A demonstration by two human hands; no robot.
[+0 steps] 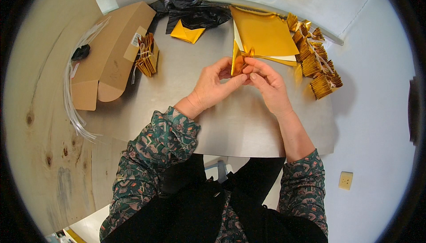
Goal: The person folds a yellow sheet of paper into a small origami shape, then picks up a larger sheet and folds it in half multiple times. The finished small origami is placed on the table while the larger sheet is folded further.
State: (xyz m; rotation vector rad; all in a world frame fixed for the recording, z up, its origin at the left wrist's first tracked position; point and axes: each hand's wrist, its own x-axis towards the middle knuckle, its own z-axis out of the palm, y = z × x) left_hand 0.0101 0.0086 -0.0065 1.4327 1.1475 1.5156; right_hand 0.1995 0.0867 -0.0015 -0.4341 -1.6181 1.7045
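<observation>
Between my two hands, above the middle of the metal tabletop, is a sheet of gold foil paper [238, 64], partly folded and standing on edge. My left hand [214, 81] pinches its left side, thumb toward the paper's lower end. The fingers of my right hand [268, 83] are closed on its right edge, the thumb close to the left thumb. Just beyond my hands lies a stack of flat gold foil sheets [266, 32] with white undersides. A single folded gold paper piece [188, 33] rests farther left.
Bundles of folded gold pieces [315, 61] line the table's right side; another bundle [147, 55] stands by the cardboard box [113, 52] at left. Black plastic [195, 12] lies along the back. White plastic strips [69, 87] hang at the box's left. The metal tabletop [239, 132] ends before my lap.
</observation>
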